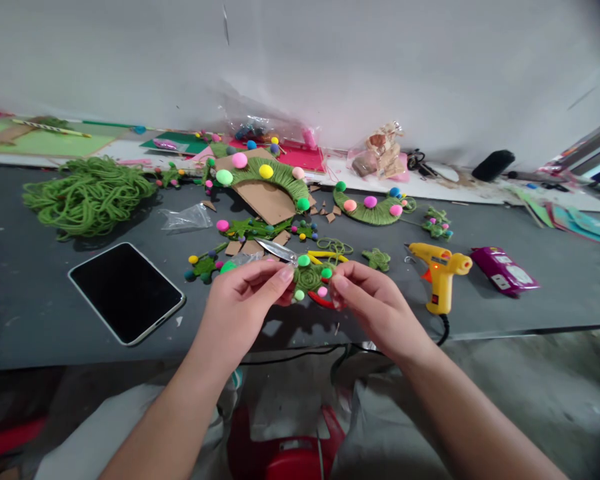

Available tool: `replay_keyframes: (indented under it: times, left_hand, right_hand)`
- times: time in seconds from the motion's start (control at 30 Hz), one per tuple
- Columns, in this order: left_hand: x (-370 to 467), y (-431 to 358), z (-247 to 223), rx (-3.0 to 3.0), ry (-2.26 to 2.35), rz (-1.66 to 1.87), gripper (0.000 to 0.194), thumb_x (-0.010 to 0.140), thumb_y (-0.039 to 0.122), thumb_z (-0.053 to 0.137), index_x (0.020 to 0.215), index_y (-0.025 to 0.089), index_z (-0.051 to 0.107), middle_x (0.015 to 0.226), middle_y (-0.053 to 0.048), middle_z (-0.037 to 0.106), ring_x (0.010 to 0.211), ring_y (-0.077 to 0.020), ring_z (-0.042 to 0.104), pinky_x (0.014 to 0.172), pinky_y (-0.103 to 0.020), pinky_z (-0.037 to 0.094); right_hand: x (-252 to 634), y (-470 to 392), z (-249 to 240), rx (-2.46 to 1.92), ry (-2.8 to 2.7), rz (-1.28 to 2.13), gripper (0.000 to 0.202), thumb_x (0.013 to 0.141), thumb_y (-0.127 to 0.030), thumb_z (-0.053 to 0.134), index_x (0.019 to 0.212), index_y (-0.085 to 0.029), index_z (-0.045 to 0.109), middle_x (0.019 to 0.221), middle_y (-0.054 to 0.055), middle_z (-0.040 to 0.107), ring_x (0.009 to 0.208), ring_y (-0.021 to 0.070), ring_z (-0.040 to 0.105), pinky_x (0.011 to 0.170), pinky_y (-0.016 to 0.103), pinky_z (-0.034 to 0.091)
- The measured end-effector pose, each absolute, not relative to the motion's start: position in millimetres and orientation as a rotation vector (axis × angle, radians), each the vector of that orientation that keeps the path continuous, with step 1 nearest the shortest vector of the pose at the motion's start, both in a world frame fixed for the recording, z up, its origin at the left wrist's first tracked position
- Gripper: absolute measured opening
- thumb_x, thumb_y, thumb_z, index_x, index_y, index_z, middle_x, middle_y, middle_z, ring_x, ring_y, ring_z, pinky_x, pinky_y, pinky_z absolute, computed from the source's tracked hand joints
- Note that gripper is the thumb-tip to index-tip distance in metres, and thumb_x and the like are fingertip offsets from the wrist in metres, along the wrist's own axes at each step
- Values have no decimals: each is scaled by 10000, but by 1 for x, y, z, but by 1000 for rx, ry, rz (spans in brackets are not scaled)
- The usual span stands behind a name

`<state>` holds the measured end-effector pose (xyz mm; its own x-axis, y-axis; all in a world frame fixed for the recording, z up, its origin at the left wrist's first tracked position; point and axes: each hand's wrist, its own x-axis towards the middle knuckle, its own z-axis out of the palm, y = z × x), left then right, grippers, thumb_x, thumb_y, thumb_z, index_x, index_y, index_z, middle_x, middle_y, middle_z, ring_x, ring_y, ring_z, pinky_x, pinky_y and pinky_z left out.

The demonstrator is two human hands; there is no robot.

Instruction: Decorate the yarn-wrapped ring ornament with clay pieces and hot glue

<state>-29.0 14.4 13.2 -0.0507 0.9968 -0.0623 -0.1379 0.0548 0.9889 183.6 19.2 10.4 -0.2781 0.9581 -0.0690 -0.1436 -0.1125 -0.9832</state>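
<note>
The gray tabletop [570,287] is seriously crowded. Biggest thing on it is a loose heap of green yarn [93,200] at the far left, with a dark-screened tablet [127,293] lying at an angle in front of it. Near the back middle there's a large yarn-wrapped arc [280,177] dotted with colorful pom-poms, partly over some brown cardboard, and a smaller green crescent [367,208] to its right, also pom-pommed.

Both hands are over the front part: left hand [245,300] has its thumb and fingers pinching the left side of a little green yarn piece, and right hand [375,303] has its fingers pinched together at the right side.

Off to the right sits a yellow glue gun [443,283], nozzle pointing left, with a purple packet [503,270] just beside it. Silver scissor blades [277,251] poke out just behind the left hand. A plain green star [377,259] lies behind the right hand.

The held yarn piece [309,277] is coiled in the middle, with green and pink pom-poms around its edge.
</note>
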Motion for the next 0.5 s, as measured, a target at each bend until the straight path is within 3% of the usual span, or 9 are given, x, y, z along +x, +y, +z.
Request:
replay_keyframes:
  times: [0.13, 0.3, 0.43, 0.5]
  left_hand:
    - [-29, 15, 11, 1032, 1177, 1270, 262, 823, 440, 893, 929, 205, 849, 834, -46, 779, 700, -173, 721, 694, -281, 636]
    - [-30, 16, 9, 1013, 1177, 1292, 242, 833, 420, 888, 939, 207, 845, 826, -37, 771, 707, -165, 712, 687, -266, 630]
    - [-31, 15, 11, 999, 1172, 1300, 209, 845, 403, 883, 926, 215, 843, 812, -21, 758, 693, -145, 699, 679, -244, 623]
    - [-32, 15, 12, 997, 1166, 1301, 194, 850, 396, 880, 914, 218, 841, 799, -13, 750, 682, -136, 691, 674, -237, 619]
  right_hand:
    - [181, 18, 12, -864, -1108, 1644, 278, 1020, -413, 665, 848, -199, 621, 794, -16, 523, 734, 128, 476, 758, 282, 422]
    - [180, 21, 16, -796, -925, 1676, 369, 984, -425, 702, 736, -201, 545, 755, -27, 416, 659, 122, 433, 639, 276, 360]
    - [188, 26, 14, -894, -955, 1507, 532, 966, -493, 721, 585, -199, 493, 618, -38, 380, 570, 112, 370, 574, 286, 301]
    - [192, 28, 12, -991, -1028, 1369, 529, 950, -525, 735, 572, -198, 564, 595, -22, 452, 576, 118, 418, 583, 291, 333]
